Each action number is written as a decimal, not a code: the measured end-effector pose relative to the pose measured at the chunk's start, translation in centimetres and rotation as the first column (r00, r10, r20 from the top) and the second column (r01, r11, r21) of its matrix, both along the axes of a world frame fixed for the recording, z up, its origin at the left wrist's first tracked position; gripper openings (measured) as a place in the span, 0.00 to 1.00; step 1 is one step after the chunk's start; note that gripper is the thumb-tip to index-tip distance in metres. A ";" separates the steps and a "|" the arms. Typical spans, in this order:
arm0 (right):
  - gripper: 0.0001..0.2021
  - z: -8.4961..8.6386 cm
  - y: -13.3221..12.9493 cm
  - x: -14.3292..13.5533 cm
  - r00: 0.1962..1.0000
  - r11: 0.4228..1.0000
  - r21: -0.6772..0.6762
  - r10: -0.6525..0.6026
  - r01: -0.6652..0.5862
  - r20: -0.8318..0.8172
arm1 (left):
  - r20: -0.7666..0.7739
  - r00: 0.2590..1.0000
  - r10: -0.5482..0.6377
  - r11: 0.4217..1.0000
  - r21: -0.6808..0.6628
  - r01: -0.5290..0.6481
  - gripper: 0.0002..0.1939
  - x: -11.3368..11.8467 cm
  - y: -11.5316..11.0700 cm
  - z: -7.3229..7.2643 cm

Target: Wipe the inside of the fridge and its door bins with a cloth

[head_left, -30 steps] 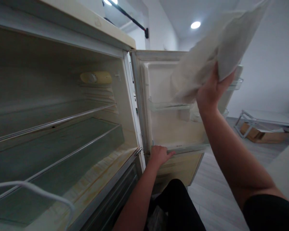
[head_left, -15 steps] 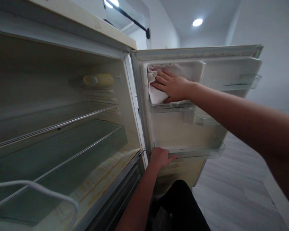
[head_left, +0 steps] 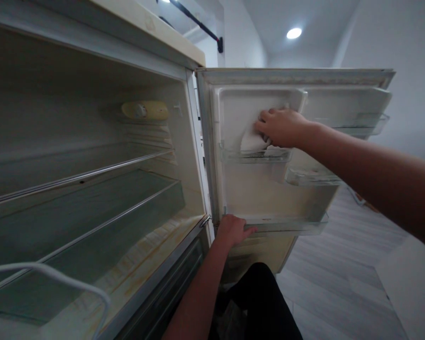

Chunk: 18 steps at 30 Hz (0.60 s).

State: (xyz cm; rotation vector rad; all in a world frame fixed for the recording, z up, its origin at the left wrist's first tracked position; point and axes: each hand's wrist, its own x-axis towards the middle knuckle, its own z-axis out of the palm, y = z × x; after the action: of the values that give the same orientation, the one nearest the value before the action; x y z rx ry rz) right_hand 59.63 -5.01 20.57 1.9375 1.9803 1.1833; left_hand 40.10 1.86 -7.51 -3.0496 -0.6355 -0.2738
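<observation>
The refrigerator door (head_left: 262, 193) stands wide open, its inner side facing me. My right hand (head_left: 281, 126) has its fingers bent around a bunched white cloth (head_left: 251, 140), against the upper left compartment of the door. The cloth's lower part hangs at the small clear shelf (head_left: 257, 157). My left hand (head_left: 233, 230) grips the left end of the clear bottom door shelf (head_left: 290, 228), near the hinge side, with the thumb lying along it.
The stained fridge interior (head_left: 145, 257) on the left holds glass shelves (head_left: 109, 212) and a yellowed thermostat housing (head_left: 145, 110). A white cable (head_left: 63, 282) crosses the lower left. My dark-clothed knee (head_left: 260, 288) is below the door, beside the grey floor (head_left: 326, 264).
My right hand has moved right with the cloth, from spread flat to curled fingers, and the cloth is more bunched. My left hand stays on the shelf. The view has shifted slightly.
</observation>
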 end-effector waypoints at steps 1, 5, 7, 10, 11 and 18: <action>0.14 0.0 0.5 -0.3 0.999 0.999 -0.041 0.000 -0.001 -0.033 | -0.002 1.000 0.000 1.000 -0.006 0.000 0.45 0.0 0.0 0.0; 0.11 0.3 3.1 -2.5 0.987 0.985 -0.153 0.059 -0.081 -0.147 | -0.010 1.000 0.011 1.000 -0.021 -0.012 0.44 0.1 -0.2 0.2; 0.14 0.4 4.4 -3.9 0.968 0.968 -0.172 0.150 -0.185 -0.201 | -0.012 1.000 0.014 1.000 -0.019 -0.014 0.43 0.1 -0.3 0.3; 0.17 0.3 5.7 -5.2 0.917 0.940 -0.156 0.242 -0.303 -0.318 | -0.014 1.000 0.013 1.000 -0.016 -0.013 0.43 0.1 -0.3 0.3; 0.17 0.2 6.0 -5.4 0.894 0.935 -0.152 0.244 -0.319 -0.375 | -0.014 1.000 0.013 1.000 -0.013 -0.013 0.43 0.1 -0.3 0.4; 0.09 0.5 3.3 -3.7 0.784 0.904 -0.342 -0.012 -0.257 -0.620 | -0.021 1.000 0.005 1.000 -0.021 -0.006 0.43 0.1 0.1 0.4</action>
State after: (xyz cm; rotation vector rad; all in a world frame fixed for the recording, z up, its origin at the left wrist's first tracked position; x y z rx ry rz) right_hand 55.93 -1.71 21.06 2.1335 2.4228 0.0707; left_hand 40.15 1.92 -7.14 -3.0656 -0.6500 -0.2367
